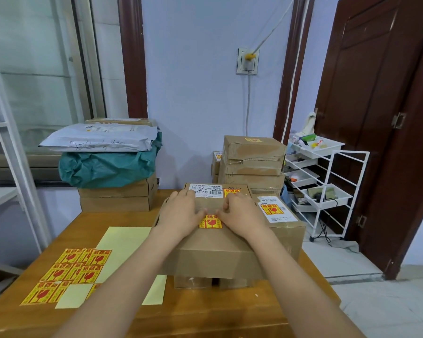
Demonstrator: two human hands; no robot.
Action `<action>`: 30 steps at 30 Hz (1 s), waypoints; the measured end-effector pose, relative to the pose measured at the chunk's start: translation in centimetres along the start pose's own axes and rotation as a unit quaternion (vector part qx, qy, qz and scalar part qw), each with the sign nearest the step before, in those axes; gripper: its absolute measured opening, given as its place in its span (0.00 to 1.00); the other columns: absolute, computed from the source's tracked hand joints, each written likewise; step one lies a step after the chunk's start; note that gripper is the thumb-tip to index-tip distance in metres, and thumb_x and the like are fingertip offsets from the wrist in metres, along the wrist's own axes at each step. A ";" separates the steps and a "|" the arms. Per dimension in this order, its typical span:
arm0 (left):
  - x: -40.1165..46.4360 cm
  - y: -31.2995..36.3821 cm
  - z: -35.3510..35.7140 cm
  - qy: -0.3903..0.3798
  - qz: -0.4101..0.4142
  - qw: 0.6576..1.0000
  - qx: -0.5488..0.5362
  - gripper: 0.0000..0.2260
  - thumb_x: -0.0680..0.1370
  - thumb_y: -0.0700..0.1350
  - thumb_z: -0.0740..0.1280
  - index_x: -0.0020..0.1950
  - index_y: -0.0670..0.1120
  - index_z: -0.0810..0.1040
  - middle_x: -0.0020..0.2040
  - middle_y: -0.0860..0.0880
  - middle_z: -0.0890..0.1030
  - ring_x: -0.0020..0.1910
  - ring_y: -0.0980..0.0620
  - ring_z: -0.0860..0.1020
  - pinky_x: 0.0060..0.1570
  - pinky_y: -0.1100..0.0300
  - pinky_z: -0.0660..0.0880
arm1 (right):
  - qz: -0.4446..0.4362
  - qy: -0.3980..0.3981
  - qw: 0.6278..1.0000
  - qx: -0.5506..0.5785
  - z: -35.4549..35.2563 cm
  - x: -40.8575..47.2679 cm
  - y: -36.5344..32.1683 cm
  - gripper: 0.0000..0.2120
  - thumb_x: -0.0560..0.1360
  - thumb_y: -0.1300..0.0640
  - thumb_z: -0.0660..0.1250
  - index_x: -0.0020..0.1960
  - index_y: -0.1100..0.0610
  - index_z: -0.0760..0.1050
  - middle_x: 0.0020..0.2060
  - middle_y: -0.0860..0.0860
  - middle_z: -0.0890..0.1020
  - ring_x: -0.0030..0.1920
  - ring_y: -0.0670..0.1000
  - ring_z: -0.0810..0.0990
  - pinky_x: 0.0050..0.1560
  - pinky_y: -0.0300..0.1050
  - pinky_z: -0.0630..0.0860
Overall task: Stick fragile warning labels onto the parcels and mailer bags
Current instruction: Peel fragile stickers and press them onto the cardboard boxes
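A brown cardboard parcel (pixel 213 254) lies on top of other boxes in the middle of the wooden table (pixel 122 320). A yellow and red fragile label (pixel 210 222) sits on its top face, and a second one shows near its far edge beside a white shipping label (pixel 206 190). My left hand (pixel 181 214) lies flat on the parcel left of the label, fingers straight. My right hand (pixel 239 213) rests to the right with its fingers bent, thumb touching the label's upper edge. Loose fragile labels (pixel 69 272) lie on the table at the left.
Yellow backing sheets (pixel 122 242) lie beside the loose labels. A labelled parcel (pixel 279 215) stands to the right. At the back left a grey mailer bag (pixel 100 139) and a green bag (pixel 108 167) top a box stack; stacked boxes (pixel 252 162) stand back right, beside a white rack (pixel 325 191).
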State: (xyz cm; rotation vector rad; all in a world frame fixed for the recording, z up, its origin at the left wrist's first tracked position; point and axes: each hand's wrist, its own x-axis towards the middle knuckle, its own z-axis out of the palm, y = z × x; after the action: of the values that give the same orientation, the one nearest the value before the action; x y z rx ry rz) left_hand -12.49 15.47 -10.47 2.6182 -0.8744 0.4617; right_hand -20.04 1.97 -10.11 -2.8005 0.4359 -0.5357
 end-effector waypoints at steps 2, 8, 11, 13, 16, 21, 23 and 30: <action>-0.1 -0.1 0.0 0.006 0.008 1.000 0.003 0.15 0.79 0.53 0.61 0.59 0.45 0.72 0.58 0.47 0.75 0.58 0.48 0.71 0.56 0.55 0.70 | -0.003 0.008 1.000 -0.001 0.0 -0.1 0.0 0.10 0.77 0.49 0.62 0.51 0.56 0.73 0.55 0.54 0.76 0.59 0.56 0.71 0.54 0.48 0.69; -0.6 -0.6 -0.4 0.022 0.022 0.999 -0.019 0.06 0.81 0.42 0.57 0.51 0.44 0.72 0.53 0.45 0.77 0.52 0.47 0.73 0.47 0.56 0.68 | -0.018 0.011 1.000 0.005 0.2 -0.2 0.5 0.10 0.79 0.58 0.58 0.55 0.59 0.76 0.56 0.56 0.77 0.59 0.56 0.70 0.54 0.48 0.69; -1.1 -0.8 -0.6 0.013 0.022 0.999 -0.040 0.09 0.81 0.47 0.56 0.50 0.44 0.73 0.51 0.46 0.77 0.51 0.47 0.73 0.46 0.56 0.68 | -0.022 -0.014 0.999 0.018 0.0 -0.5 0.5 0.13 0.80 0.53 0.57 0.56 0.59 0.75 0.57 0.55 0.75 0.62 0.55 0.68 0.57 0.47 0.67; -1.4 -1.0 -0.4 -0.005 0.021 0.998 -0.062 0.11 0.81 0.52 0.58 0.50 0.45 0.73 0.51 0.48 0.76 0.52 0.48 0.73 0.48 0.57 0.68 | -0.016 -0.039 0.999 0.033 -0.2 -0.8 0.4 0.16 0.79 0.46 0.59 0.56 0.57 0.73 0.57 0.54 0.73 0.63 0.54 0.66 0.60 0.47 0.66; -1.6 -1.5 -0.1 -0.035 0.015 0.995 -0.094 0.14 0.79 0.57 0.60 0.51 0.46 0.73 0.51 0.50 0.74 0.54 0.50 0.71 0.52 0.57 0.69 | -0.015 -0.072 0.997 0.017 -0.3 -1.2 0.1 0.24 0.76 0.38 0.60 0.60 0.56 0.70 0.61 0.53 0.69 0.65 0.55 0.63 0.65 0.51 0.65; -1.8 -1.8 -0.3 -0.072 0.023 0.992 -0.100 0.22 0.75 0.62 0.64 0.59 0.46 0.71 0.57 0.50 0.71 0.60 0.51 0.67 0.60 0.56 0.68 | -0.024 -0.085 0.996 0.013 -0.4 -1.5 0.3 0.27 0.75 0.37 0.61 0.63 0.56 0.68 0.63 0.53 0.67 0.65 0.56 0.62 0.66 0.52 0.64; -1.8 -2.0 -0.5 -0.084 0.025 0.990 -0.111 0.23 0.74 0.62 0.65 0.60 0.47 0.71 0.57 0.50 0.71 0.60 0.52 0.67 0.61 0.57 0.68 | -0.026 -0.098 0.994 0.030 -0.5 -1.5 0.5 0.26 0.75 0.38 0.62 0.65 0.55 0.69 0.63 0.52 0.67 0.66 0.55 0.62 0.67 0.51 0.64; -2.1 -2.4 -1.4 -0.102 0.021 0.981 -0.164 0.19 0.74 0.54 0.70 0.59 0.48 0.71 0.56 0.51 0.71 0.60 0.53 0.69 0.61 0.58 0.68 | -0.035 -0.126 0.988 0.085 -1.6 -1.8 0.9 0.20 0.77 0.50 0.65 0.68 0.53 0.69 0.62 0.53 0.68 0.65 0.54 0.62 0.65 0.46 0.61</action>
State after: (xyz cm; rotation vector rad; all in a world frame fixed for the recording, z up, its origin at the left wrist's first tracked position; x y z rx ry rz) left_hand -12.86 18.91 -10.61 2.3732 -0.9786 0.0489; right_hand -22.46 1.49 -9.52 -2.6771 0.2289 -0.2160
